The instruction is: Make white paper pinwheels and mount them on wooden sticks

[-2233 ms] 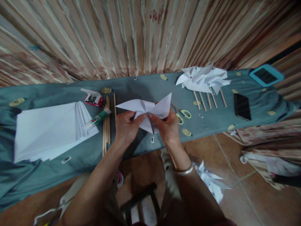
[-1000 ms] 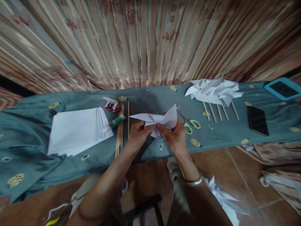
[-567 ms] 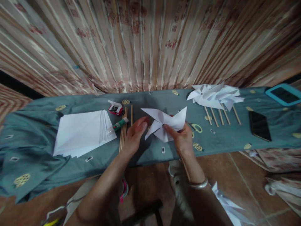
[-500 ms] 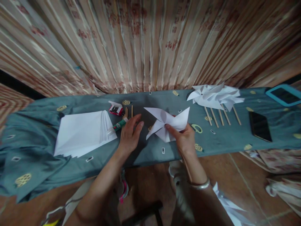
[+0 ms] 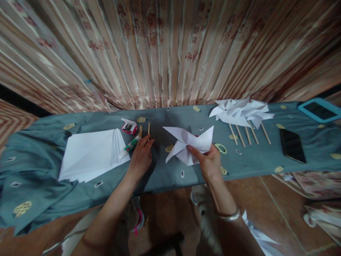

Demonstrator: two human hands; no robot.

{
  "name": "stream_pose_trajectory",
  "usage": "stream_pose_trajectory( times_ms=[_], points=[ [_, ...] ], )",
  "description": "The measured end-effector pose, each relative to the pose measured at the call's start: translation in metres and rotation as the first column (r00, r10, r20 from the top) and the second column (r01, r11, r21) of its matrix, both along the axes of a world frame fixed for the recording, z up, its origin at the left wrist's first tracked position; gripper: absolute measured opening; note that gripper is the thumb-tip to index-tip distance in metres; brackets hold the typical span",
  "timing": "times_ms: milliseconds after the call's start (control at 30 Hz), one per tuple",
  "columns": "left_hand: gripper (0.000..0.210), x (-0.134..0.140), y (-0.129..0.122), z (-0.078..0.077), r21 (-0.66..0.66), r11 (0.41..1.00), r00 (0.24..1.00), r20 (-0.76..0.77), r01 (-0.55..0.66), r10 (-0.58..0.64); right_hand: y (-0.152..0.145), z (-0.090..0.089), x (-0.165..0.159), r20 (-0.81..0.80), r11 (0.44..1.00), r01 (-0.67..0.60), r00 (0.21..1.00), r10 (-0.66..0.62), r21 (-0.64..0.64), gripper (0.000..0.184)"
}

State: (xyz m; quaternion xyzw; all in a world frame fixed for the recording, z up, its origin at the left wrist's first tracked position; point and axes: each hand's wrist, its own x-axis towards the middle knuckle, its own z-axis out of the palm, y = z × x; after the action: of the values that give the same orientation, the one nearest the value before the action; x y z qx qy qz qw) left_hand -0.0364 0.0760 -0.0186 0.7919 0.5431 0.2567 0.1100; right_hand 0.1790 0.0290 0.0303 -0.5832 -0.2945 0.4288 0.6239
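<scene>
My right hand point(image 5: 209, 159) pinches a white paper pinwheel point(image 5: 191, 142), its thumb pressed on the middle where the folded points meet. The fingers behind the paper are mostly hidden. My left hand point(image 5: 141, 155) is low on the cloth, its fingers closed round the near end of a wooden stick point(image 5: 149, 128). Beside that hand lie a green and white glue tube point(image 5: 130, 144) and more wooden sticks point(image 5: 140, 131). Just beyond them is an open red and white box point(image 5: 129, 127) of small dark pieces.
A stack of white paper point(image 5: 87, 153) lies at left. Finished pinwheels point(image 5: 242, 112) on sticks overlap at the back right. Right of my right hand are a pale green scissor handle point(image 5: 221, 148), a black phone point(image 5: 293, 145) and a blue-framed device point(image 5: 319, 108). A pleated curtain point(image 5: 170, 53) hangs behind.
My left hand has lowered onto the stick and its fingers have closed at the stick's near end. My right hand keeps the pinwheel in nearly the same place.
</scene>
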Motion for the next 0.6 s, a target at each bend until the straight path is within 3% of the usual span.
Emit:
stream_pose_trajectory(
  times_ms=[233,333,400,500,600],
  points=[
    [0.051,0.016,-0.021,0.002,-0.172,0.982,0.980,0.193,0.084,-0.050,-0.006,0.005,0.014,-0.019,0.999,0.013,1.000,-0.014,-0.035,0.054],
    [0.046,0.017,-0.021,0.007,-0.286,0.953,0.933,0.359,0.100,0.010,-0.010,0.007,0.021,-0.030,1.000,0.025,0.999,-0.026,-0.006,0.052],
    [0.041,0.018,-0.017,0.011,-0.379,0.920,0.848,0.515,0.097,0.122,-0.014,0.010,0.023,-0.030,1.000,0.019,0.999,-0.018,0.014,0.050],
    [0.040,0.024,-0.011,0.022,-0.490,0.863,0.644,0.701,0.124,0.306,-0.022,0.016,0.018,0.002,0.999,-0.037,0.999,0.037,0.019,0.048],
    [0.034,0.035,-0.014,0.037,-0.560,0.804,0.426,0.788,0.197,0.445,-0.033,0.024,0.006,0.174,0.992,-0.113,0.979,0.103,0.050,0.042]
  ],
)
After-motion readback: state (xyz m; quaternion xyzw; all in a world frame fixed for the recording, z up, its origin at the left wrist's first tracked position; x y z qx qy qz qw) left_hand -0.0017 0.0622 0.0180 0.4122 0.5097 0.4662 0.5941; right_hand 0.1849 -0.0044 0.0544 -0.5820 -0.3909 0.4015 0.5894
